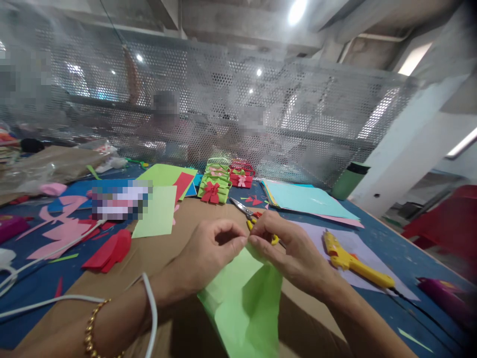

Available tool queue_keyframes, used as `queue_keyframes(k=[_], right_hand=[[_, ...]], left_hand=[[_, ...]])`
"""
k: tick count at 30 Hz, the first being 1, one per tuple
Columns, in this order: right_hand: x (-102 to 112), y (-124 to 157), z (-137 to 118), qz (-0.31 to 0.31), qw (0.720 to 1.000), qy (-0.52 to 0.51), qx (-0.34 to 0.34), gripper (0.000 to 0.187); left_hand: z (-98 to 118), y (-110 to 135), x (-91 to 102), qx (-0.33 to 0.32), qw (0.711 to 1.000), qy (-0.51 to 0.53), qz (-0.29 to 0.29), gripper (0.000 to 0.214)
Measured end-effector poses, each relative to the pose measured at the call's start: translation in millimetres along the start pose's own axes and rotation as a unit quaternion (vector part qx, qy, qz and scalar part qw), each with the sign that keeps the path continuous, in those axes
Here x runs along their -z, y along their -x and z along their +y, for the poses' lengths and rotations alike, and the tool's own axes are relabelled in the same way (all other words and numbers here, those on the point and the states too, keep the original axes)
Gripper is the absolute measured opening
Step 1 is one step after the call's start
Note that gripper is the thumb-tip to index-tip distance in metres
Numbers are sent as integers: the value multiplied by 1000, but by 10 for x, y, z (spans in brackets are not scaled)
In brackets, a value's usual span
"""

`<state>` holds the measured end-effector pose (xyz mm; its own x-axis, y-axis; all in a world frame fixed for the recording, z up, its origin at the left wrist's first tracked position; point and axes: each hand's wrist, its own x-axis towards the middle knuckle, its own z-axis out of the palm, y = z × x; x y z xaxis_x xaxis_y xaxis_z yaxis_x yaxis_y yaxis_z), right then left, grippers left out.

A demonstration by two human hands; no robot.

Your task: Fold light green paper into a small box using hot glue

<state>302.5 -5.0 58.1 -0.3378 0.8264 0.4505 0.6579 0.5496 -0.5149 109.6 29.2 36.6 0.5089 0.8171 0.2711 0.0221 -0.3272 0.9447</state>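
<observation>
My left hand and my right hand meet over the brown cardboard. Both pinch the top edge of a light green paper sheet, which is bent and hangs down toward me. The fingertips of both hands are closed on the paper's upper corner, close together. Just beyond my right hand lie scissors with yellow handles. A gold bracelet sits on my left wrist, and a white cable crosses that forearm.
A yellow glue gun lies right of my hands on lilac paper. Finished green and red paper baskets stand at the back. Stacks of coloured sheets, pink and red cut-outs and a perforated metal screen surround the work area.
</observation>
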Motion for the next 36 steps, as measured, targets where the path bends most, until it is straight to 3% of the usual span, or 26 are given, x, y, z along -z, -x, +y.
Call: queue_keyframes(k=[5,10,23,32,36], right_hand=[[39,-6,-7,1,999,2,-32,37],[20,2,-34,-27,999,-16,-35,19],[-23,61,3,-89,994,-45,-48,19],[17,-10,73,-120,987,-61,-92,46],[-6,-31,96,-155,976,-116,-104,45]], left_hand=[[13,-13,10,15,1000,13,1,16],[4,-3,0,9,1000,-3,-7,14],[-12,2,18,14,996,-14,-85,15],[-67,-31,59,27,998,-10,-60,16],[-76,-36,59,3,996,-43,-75,15]])
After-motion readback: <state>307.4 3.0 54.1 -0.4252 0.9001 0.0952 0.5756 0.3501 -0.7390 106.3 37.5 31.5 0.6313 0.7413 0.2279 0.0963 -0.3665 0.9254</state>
